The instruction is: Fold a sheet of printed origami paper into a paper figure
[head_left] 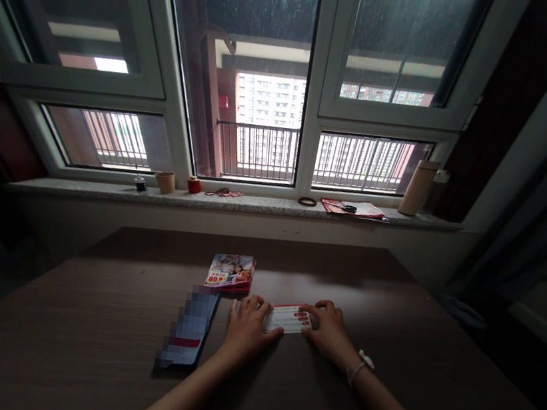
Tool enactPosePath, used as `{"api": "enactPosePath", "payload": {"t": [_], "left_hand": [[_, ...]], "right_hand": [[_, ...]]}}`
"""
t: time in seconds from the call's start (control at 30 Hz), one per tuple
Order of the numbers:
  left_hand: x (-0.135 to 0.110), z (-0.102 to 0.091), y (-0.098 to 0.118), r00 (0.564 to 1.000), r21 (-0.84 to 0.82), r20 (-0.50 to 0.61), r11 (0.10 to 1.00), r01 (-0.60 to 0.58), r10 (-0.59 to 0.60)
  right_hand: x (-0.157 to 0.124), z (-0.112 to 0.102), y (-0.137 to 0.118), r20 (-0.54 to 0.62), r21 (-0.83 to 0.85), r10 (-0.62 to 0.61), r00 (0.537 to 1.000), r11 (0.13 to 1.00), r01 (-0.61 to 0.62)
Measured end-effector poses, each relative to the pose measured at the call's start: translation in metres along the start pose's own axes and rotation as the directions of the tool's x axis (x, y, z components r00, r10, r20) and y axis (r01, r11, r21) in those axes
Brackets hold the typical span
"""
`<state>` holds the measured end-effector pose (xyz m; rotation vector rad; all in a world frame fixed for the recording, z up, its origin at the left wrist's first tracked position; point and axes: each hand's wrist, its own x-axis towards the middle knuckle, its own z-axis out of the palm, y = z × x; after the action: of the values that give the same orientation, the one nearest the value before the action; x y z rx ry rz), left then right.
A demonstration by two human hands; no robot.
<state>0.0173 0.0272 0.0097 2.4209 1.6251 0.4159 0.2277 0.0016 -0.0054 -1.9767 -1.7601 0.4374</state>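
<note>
Between my two hands lies a small white printed leaflet (pixel 286 319) with red labels and a red strip along its far edge. My left hand (pixel 248 326) grips its left end, fingers at the far side and thumb at the near corner. My right hand (pixel 331 330) pinches the right end, thumb below and fingers above; a bracelet is on that wrist. Behind my left hand sits a stack of colourful flyers (pixel 231 272), the top one showing a printed picture and a price. To the left of that hand a phone (pixel 190 330) lies flat, its screen blurred out.
The brown table (pixel 104 304) reaches toward a stone windowsill (pixel 263 205). On the sill are a paper cup (pixel 165 182), a red jar (pixel 194 185), a dark ring (pixel 307 202), red-edged papers (pixel 354 208) with scissors (pixel 348 208), and a tan bottle (pixel 417 188).
</note>
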Motion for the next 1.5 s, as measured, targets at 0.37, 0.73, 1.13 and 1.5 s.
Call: {"api": "enactPosePath", "payload": {"t": [0.37, 0.73, 1.13, 1.5], "left_hand": [[-0.001, 0.002, 0.000, 1.000, 0.020, 0.016, 1.000, 0.014, -0.015], [-0.001, 0.003, 0.000, 1.000, -0.003, -0.002, 1.000, -0.002, 0.002], [-0.003, 0.001, 0.004, 1.000, 0.004, -0.004, 1.000, 0.013, -0.013], [-0.002, 0.002, 0.002, 0.998, -0.003, 0.030, 0.998, 0.063, -0.063]], "right_hand": [[0.004, -0.003, 0.012, 0.004, -0.059, -0.049, 0.999, 0.997, 0.050], [-0.010, -0.005, -0.007, -0.096, -0.106, -0.116, 0.989, 0.989, 0.106], [-0.007, -0.001, -0.011, 0.022, -0.105, -0.210, 0.977, 0.972, 0.211], [-0.003, -0.001, -0.007, 0.036, -0.067, -0.179, 0.983, 0.981, 0.181]]}}
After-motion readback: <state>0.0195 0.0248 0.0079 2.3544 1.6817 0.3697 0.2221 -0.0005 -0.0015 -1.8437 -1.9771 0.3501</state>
